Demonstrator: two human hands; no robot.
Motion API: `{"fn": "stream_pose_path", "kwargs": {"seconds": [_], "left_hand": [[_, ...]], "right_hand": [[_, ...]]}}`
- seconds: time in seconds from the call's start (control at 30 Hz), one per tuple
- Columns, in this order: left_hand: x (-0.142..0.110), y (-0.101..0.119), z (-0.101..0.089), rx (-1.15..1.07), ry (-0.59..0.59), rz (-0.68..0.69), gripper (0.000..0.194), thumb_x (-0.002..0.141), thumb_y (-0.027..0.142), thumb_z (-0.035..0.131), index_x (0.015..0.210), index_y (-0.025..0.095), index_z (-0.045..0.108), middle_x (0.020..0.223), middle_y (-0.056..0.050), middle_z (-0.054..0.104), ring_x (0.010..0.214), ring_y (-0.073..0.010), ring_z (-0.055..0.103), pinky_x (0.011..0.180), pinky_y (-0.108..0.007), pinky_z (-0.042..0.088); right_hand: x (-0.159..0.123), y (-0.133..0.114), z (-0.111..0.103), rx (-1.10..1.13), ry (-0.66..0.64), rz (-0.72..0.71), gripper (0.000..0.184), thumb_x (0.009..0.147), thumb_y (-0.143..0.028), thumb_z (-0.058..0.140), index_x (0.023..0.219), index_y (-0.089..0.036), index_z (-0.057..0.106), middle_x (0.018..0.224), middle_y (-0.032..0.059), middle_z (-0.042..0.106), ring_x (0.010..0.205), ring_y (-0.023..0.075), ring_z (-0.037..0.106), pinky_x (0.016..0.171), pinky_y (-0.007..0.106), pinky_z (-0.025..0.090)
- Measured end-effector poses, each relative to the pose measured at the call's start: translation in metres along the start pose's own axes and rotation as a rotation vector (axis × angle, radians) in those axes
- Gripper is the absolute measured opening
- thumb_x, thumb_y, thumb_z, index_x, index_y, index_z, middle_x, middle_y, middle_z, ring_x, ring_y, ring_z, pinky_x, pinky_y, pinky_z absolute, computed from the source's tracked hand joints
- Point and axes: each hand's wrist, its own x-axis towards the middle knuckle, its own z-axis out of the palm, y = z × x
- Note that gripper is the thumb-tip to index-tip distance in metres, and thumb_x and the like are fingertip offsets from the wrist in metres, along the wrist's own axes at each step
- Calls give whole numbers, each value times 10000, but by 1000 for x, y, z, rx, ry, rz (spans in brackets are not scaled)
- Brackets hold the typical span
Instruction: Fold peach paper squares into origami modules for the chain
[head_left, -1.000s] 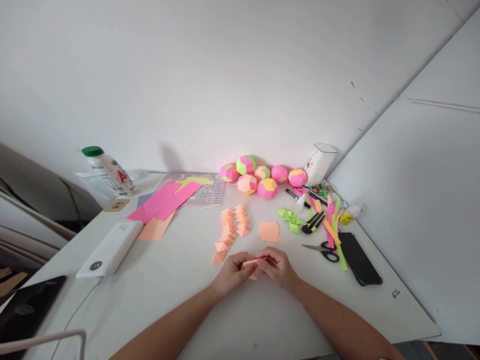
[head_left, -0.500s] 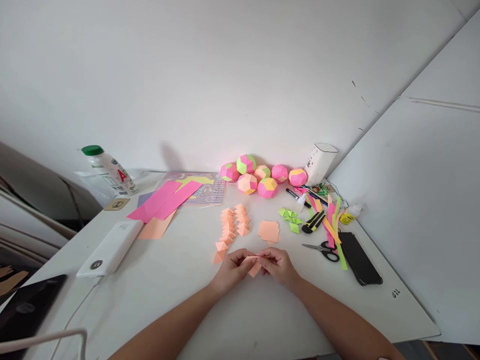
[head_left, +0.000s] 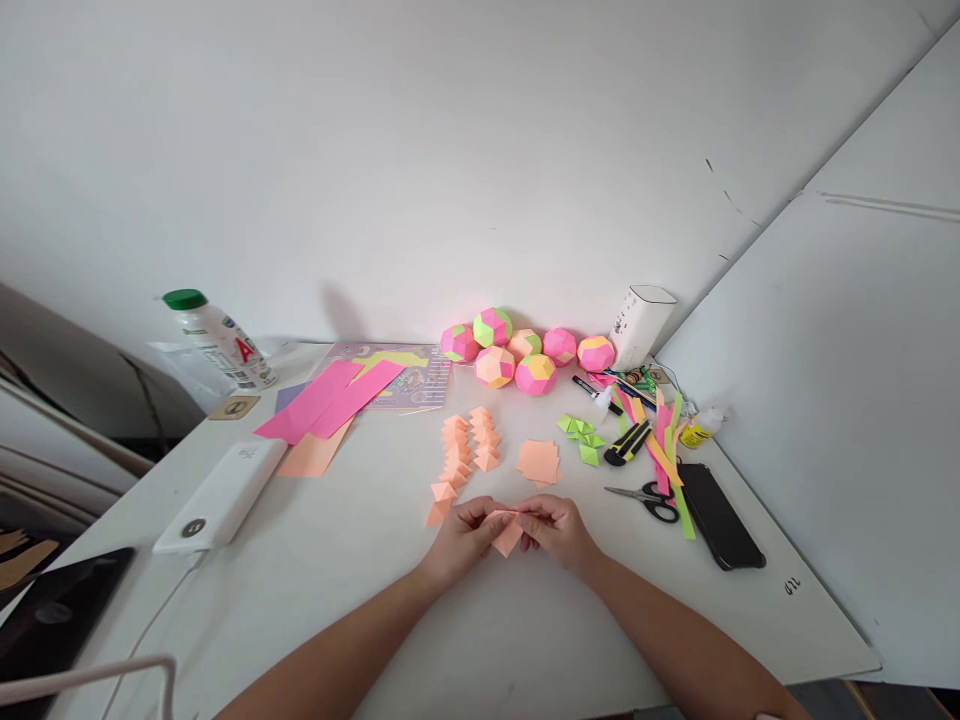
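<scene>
Between my two hands is a small piece of peach paper, its lower corner pointing toward me. My left hand pinches its left side with thumb and fingers, and my right hand pinches the right side; the fingertips hide its upper edge in part. Just beyond my hands lies a stack of peach paper squares. To the left of that stack, folded peach paper pieces stand in two rows. Several folded green paper pieces lie to the right of the stack.
Several paper balls sit against the wall. At right are scissors, a utility knife, paper strips, a glue bottle and a phone. Pink paper sheets, a white power bank and a bottle are at left.
The peach paper between my fingers has tilted slightly, so more of its face shows, with its corner pointing down. My hands have stayed in nearly the same place.
</scene>
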Motion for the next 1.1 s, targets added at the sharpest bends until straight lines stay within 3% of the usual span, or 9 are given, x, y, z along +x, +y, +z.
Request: {"fn": "stream_pose_path", "kwargs": {"seconds": [0.43, 0.6, 0.83, 0.97, 1.1], "left_hand": [[-1, -1, 2, 81, 45, 70, 225, 777, 369, 593, 693, 161, 576, 609, 28, 489, 568, -102, 444, 527, -218, 364], [-2, 1, 5, 106, 88, 61, 196, 728, 308, 589, 616, 172, 504, 546, 53, 429, 511, -86, 384, 485, -204, 319], [-3, 9, 6, -16, 187, -37, 197, 692, 302, 582, 585, 178, 472, 537, 66, 383, 458, -67, 340, 432, -189, 311], [-3, 9, 4, -91, 245, -24, 227, 710, 357, 595, 628, 177, 483, 618, 48, 408, 497, -73, 375, 451, -189, 368], [-3, 8, 3, -31, 172, -2, 209, 755, 395, 559, 730, 190, 531, 714, 16, 481, 595, -112, 449, 501, -206, 419]], "right_hand": [[-1, -2, 1, -8, -37, 11, 223, 767, -383, 645, 787, -164, 677, 535, -24, 585, 460, 116, 569, 448, 225, 428], [-2, -3, 3, -44, -65, -15, 225, 775, -382, 638, 808, -168, 698, 495, -29, 566, 438, 114, 551, 437, 227, 415], [2, 3, -1, 24, 10, 66, 265, 743, -404, 654, 822, -153, 678, 491, -34, 561, 419, 108, 543, 415, 216, 387], [4, 3, -3, 65, 46, 75, 261, 725, -399, 671, 793, -147, 663, 499, -37, 562, 414, 105, 542, 420, 216, 393], [3, 1, -2, 64, 24, 84, 262, 723, -398, 675, 801, -148, 667, 511, -33, 568, 430, 110, 548, 431, 225, 412]]}}
